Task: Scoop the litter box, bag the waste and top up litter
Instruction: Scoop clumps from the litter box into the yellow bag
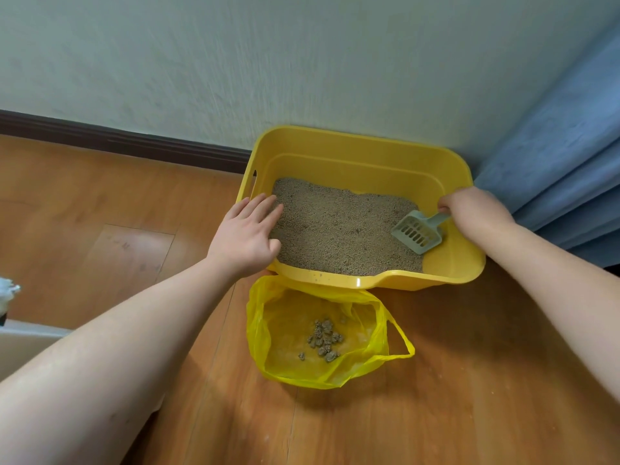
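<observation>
Fingers of the right hand (469,209) curled round the handle of a pale green slotted plastic scoop (417,231), its blade resting in the grey-brown litter (335,226) of the yellow plastic litter box (352,149). Spread and relaxed, the left hand (246,234) rested on the box's left rim. A yellow plastic bag (285,364) holding grey clumps (323,338) lay open on the wooden floor (453,397), just in front.

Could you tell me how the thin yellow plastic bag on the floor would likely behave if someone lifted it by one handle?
The thin yellow plastic bag looks crumpled and translucent, so it would probably be floppy and collapse inward when lifted. It holds only a small cluster of grey litter clumps, so it is likely light. Its mouth lies wide open, so lifting by the one handle loop might tip clumps out.
</observation>
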A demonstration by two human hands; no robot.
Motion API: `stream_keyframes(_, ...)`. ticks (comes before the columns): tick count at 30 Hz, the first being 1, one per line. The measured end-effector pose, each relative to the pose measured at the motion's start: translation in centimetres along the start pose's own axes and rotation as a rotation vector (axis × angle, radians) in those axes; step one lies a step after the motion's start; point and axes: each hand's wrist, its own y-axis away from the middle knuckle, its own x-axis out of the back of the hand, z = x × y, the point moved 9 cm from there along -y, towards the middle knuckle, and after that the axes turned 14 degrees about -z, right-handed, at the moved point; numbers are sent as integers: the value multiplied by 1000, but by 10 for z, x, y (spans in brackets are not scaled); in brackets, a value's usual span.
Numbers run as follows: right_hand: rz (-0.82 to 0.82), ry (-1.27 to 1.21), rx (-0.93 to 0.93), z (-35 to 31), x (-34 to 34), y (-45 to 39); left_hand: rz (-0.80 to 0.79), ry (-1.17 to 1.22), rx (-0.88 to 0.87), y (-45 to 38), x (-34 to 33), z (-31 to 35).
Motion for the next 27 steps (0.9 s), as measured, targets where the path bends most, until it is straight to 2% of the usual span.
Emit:
stream_keyframes(4, -13, 24, 37, -3, -7, -3, -1, -7, 2, -1, -1, 0)
stream_keyframes(11, -222, 161, 85, -11, -24, -9, -7, -19, 10, -1, -1, -1)
stream_keyframes(17, -212, 217, 94, -16, -26, -4, -13, -24, 18, -2, -2, -2)
stream_keyframes(20, -212, 61, 97, -22, -37, -10, -14, -16, 19, -1, -1, -1)
stream_keyframes(24, -286, -482, 34, -19, -66, -20, -9, -10, 19, -1, -1, -1)
stream_keyframes(27, -307, -660, 42, -25, -80, -21, -12, -12, 18, -1, -1, -1)
